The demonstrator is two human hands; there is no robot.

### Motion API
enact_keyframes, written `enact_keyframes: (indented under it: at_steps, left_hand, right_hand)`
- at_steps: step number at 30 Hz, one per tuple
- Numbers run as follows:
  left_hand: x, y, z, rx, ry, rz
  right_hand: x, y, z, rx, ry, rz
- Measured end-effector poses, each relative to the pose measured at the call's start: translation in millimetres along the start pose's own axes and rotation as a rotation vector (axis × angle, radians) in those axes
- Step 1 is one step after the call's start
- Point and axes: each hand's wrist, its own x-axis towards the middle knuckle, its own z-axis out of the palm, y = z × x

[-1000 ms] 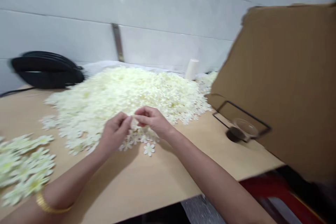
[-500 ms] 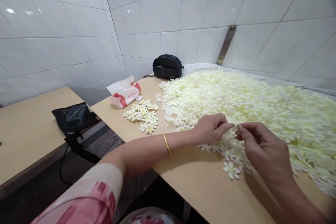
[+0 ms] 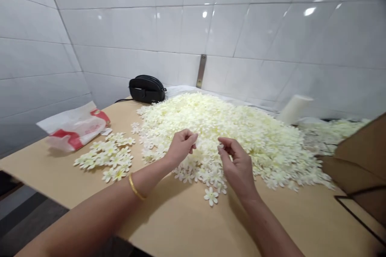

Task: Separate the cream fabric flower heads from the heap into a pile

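A broad heap of pale yellow-white artificial flower heads (image 3: 223, 122) covers much of the table (image 3: 177, 225). Over its near side, my left hand (image 3: 181, 146) is closed, thumb against the curled fingers; anything pinched there is too small to make out. To its right and a little apart, my right hand (image 3: 238, 164) has thumb and forefinger pressed together, with whatever lies between them also unclear. One separate flower (image 3: 210, 196) lies on the wood just in front of the heap, below the gap between my hands. A smaller group of flowers (image 3: 110, 156) is spread left of my left forearm.
A white and red paper bag (image 3: 76, 126) lies at the left. The black handbag (image 3: 147, 89) stands behind, near the tiled wall with its metal strip (image 3: 201, 71). At the right are a white roll (image 3: 294, 109) and a brown cardboard box (image 3: 360, 156).
My view has turned right, bringing the roll and the box into sight. My fingertips, nearly touching before, are now farther apart.
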Motion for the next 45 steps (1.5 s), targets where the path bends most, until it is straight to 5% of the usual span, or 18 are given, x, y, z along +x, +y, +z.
enact_keyframes:
  at_steps: [11, 17, 29, 39, 45]
  left_hand:
    - [0, 6, 3, -0.040, -0.136, -0.047]
    - [6, 2, 6, 0.141, -0.045, 0.098]
    - [14, -12, 5, 0.550, -0.060, 0.293]
    - [17, -10, 5, 0.867, 0.014, 0.377]
    - [16, 8, 12, 0.932, 0.050, 0.324]
  right_hand:
    - [5, 0, -1, 0.418, -0.105, 0.298]
    - [5, 4, 1, 0.342, -0.102, 0.279]
    - [5, 2, 3, 0.300, -0.145, 0.264]
    - [2, 13, 7, -0.635, -0.117, -0.207]
    - [3, 22, 2, -0.815, 0.001, -0.379]
